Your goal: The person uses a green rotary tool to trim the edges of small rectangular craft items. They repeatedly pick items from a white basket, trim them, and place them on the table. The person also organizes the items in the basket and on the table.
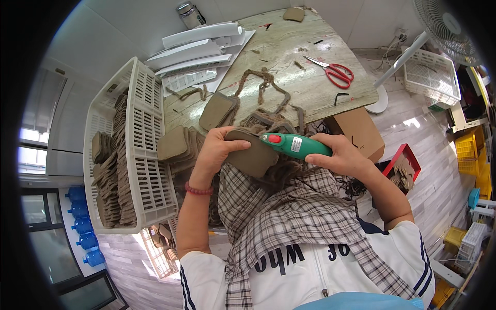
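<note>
My left hand (216, 150), a red bead bracelet at its wrist, grips the edge of a brown rounded-square fabric pad (252, 159) over my lap. The thumb lies on top of the pad. My right hand (338, 154) is closed around a green cordless electric cutter (314, 147) with a red switch. Its tip is at the pad's upper right edge; whether it touches is unclear. Brown fuzzy trimmings (281, 173) bunch up beneath the pad and tool. A stack of similar pads (178, 142) leans left of my left hand, and another pad (217, 111) rests just beyond it.
At the left stands a white plastic basket (150, 150) filled with brown pads. Red-handled scissors (338, 75), loose trimmings (266, 77) and papers (194, 57) lie on the worktable (289, 41). To the right are a cardboard box (356, 132), a red box (408, 160) and a fan (444, 28).
</note>
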Available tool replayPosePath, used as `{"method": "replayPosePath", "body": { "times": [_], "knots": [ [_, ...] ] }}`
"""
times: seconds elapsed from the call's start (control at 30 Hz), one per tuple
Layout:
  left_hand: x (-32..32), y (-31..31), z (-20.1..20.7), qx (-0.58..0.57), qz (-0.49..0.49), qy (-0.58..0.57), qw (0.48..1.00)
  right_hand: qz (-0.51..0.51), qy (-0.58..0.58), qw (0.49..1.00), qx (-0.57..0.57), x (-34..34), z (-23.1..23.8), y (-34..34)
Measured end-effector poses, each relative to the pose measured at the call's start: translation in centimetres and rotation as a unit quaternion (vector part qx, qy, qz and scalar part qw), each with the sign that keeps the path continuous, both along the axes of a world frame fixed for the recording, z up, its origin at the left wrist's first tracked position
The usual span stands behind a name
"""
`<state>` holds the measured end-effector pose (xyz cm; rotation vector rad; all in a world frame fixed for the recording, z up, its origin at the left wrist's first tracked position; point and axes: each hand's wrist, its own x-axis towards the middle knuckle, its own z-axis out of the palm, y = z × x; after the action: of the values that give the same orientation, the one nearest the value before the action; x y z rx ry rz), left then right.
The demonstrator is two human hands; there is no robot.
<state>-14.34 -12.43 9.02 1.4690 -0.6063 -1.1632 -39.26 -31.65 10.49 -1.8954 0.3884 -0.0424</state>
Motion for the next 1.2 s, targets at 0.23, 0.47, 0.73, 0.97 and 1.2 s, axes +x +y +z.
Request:
{"method": "replayPosePath", "body": {
  "times": [0.23,0.47,0.73,0.97,1.2],
  "knots": [
    [0.0,-0.2,0.6,0.048,-0.057,-0.007,0.997,0.016,0.01,1.0,0.009,1.3,1.1,0.4],
    [1.1,2.0,1.3,0.033,-0.048,-0.075,0.995,-0.011,-0.003,1.0,0.028,2.9,0.1,1.2],
    [16.2,13.5,-2.0,0.179,0.283,-0.332,0.882,-0.093,-0.04,0.992,0.076,0.9,-1.9,0.2],
    [11.4,3.3,-5.9,0.145,0.1,-0.788,0.589,-0.137,-0.033,0.988,0.066,-1.0,-2.8,0.0],
    [10.6,-3.3,-8.4,0.337,0.096,-0.565,0.747,-0.164,-0.049,0.984,0.041,-2.5,-3.3,0.6]
  ]
}}
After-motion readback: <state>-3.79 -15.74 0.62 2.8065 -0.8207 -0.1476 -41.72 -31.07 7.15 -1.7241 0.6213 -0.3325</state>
